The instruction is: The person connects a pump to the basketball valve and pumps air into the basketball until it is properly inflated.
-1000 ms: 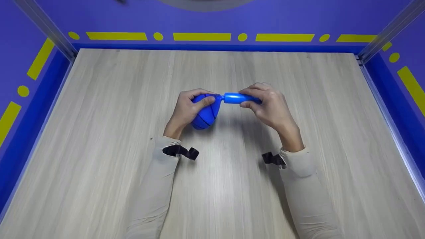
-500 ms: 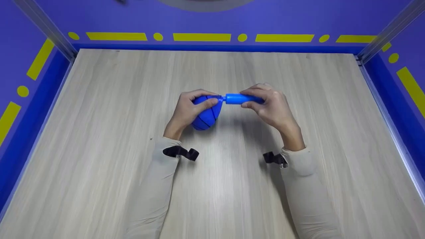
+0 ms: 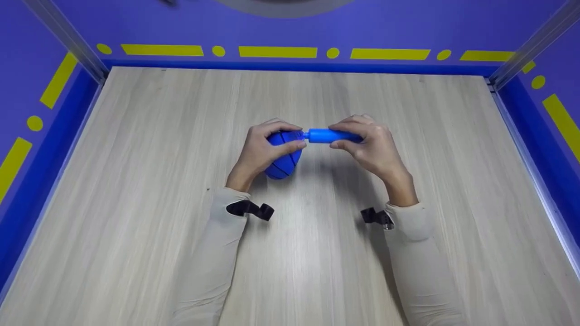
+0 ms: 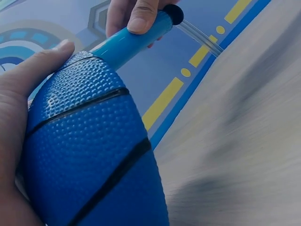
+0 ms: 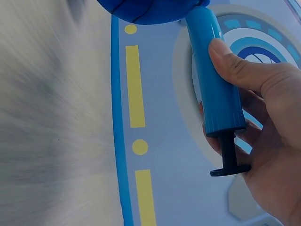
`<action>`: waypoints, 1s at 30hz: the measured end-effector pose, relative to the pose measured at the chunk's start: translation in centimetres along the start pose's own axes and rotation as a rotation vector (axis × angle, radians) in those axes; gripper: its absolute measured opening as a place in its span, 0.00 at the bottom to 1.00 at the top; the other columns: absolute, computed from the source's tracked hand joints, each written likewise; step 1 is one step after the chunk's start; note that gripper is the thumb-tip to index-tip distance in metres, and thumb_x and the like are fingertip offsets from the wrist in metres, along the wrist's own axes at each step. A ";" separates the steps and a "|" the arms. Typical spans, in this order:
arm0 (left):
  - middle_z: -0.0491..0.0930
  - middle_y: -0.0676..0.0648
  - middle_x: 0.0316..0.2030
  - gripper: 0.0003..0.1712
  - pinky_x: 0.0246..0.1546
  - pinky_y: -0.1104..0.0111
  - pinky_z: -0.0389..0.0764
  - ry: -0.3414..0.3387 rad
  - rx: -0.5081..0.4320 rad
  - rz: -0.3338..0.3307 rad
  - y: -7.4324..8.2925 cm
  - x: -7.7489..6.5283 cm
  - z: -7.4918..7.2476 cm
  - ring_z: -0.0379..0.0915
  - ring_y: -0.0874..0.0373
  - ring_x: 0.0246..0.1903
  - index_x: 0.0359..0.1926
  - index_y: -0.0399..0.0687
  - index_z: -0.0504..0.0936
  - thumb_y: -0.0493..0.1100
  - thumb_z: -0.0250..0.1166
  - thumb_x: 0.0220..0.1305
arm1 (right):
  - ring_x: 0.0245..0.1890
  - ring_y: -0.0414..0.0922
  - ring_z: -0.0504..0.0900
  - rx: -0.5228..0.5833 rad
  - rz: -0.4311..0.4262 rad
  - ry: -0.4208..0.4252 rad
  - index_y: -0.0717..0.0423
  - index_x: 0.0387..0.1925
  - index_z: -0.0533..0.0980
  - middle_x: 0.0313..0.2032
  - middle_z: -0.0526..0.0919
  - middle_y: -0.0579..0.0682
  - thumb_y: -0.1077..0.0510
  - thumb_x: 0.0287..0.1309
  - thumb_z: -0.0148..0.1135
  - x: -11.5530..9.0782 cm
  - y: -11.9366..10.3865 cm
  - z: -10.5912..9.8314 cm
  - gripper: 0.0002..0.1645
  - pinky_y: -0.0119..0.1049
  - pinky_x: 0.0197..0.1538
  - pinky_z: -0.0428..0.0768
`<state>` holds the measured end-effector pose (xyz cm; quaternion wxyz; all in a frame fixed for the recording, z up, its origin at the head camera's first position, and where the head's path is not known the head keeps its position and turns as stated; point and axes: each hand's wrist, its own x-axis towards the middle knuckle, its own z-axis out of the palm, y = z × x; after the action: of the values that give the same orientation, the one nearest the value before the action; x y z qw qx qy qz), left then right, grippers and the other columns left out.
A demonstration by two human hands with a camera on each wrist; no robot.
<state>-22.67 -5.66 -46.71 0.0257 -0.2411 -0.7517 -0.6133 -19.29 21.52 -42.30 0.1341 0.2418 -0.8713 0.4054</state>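
Note:
My left hand (image 3: 265, 147) grips a blue pebbled ball (image 4: 94, 141) with black seam lines, thumb and fingers near its right end. The ball looks soft and partly collapsed in the head view. My right hand (image 3: 374, 142) holds a blue hand pump (image 5: 214, 80) around its barrel. A black plunger (image 5: 229, 153) with a flat end sticks out of the pump near the palm in the right wrist view. The pump's narrow tip meets the ball beside the left fingertips; the exact joint is hidden. Both things are held above the table.
The wood-grain table (image 3: 308, 253) spreads beneath both hands. Blue walls (image 3: 290, 31) with yellow bars and dots border its back and sides. Each sleeved wrist carries a small black camera mount, the left mount (image 3: 251, 209) and the right mount (image 3: 377, 217).
The left hand has shifted slightly right, its thumb now further along the ball toward the pump tip. The right hand and pump have moved very slightly right.

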 end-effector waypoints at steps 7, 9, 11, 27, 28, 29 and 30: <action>0.88 0.56 0.49 0.21 0.53 0.59 0.82 -0.016 0.055 0.056 0.6 0.2 0.4 0.82 0.58 0.50 0.53 0.51 0.92 0.51 0.82 0.60 | 0.52 0.46 0.82 -0.006 -0.016 0.001 0.59 0.52 0.89 0.48 0.90 0.47 0.60 0.59 0.80 0.0 0.1 -0.1 0.18 0.44 0.57 0.80; 0.88 0.55 0.48 0.22 0.53 0.59 0.81 -0.012 0.083 0.084 0.8 0.3 0.5 0.81 0.59 0.50 0.52 0.50 0.92 0.52 0.82 0.60 | 0.52 0.46 0.82 -0.006 -0.024 0.000 0.59 0.52 0.89 0.49 0.90 0.48 0.60 0.59 0.80 0.0 0.0 -0.1 0.18 0.44 0.57 0.80; 0.89 0.54 0.48 0.22 0.53 0.59 0.80 -0.010 0.116 0.120 0.9 0.4 0.6 0.81 0.58 0.51 0.52 0.49 0.92 0.52 0.83 0.59 | 0.52 0.46 0.82 -0.006 -0.032 -0.003 0.60 0.51 0.89 0.48 0.90 0.48 0.61 0.59 0.80 0.0 0.0 -0.1 0.18 0.44 0.57 0.80; 0.90 0.50 0.49 0.23 0.53 0.60 0.80 -0.016 0.285 0.250 1.6 0.5 1.3 0.84 0.56 0.51 0.55 0.48 0.92 0.51 0.82 0.61 | 0.50 0.48 0.82 -0.012 -0.042 -0.014 0.59 0.51 0.89 0.47 0.90 0.49 0.60 0.58 0.80 0.0 -0.1 0.0 0.19 0.45 0.55 0.80; 0.90 0.50 0.49 0.23 0.53 0.61 0.81 -0.018 0.298 0.258 1.7 0.5 1.3 0.84 0.56 0.50 0.55 0.48 0.92 0.50 0.82 0.61 | 0.50 0.48 0.82 -0.010 -0.042 -0.016 0.59 0.51 0.89 0.47 0.90 0.49 0.60 0.58 0.80 0.0 -0.2 0.0 0.19 0.45 0.55 0.80; 0.90 0.50 0.49 0.23 0.53 0.61 0.81 -0.021 0.307 0.266 1.7 0.6 1.4 0.85 0.55 0.50 0.55 0.47 0.91 0.50 0.82 0.61 | 0.50 0.48 0.82 -0.009 -0.043 -0.017 0.59 0.51 0.89 0.47 0.90 0.49 0.60 0.58 0.80 0.0 -0.3 0.0 0.18 0.45 0.55 0.79; 0.90 0.49 0.49 0.23 0.53 0.61 0.82 -0.024 0.316 0.273 1.8 0.6 1.4 0.85 0.55 0.50 0.55 0.47 0.91 0.50 0.82 0.61 | 0.50 0.48 0.82 -0.010 -0.045 -0.018 0.59 0.51 0.89 0.47 0.90 0.49 0.60 0.58 0.80 0.0 -0.3 0.0 0.19 0.45 0.55 0.79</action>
<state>-22.10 -3.94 -45.22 0.1370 -0.3412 -0.7992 -0.4754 -19.15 21.33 -42.12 0.1364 0.2644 -0.8688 0.3959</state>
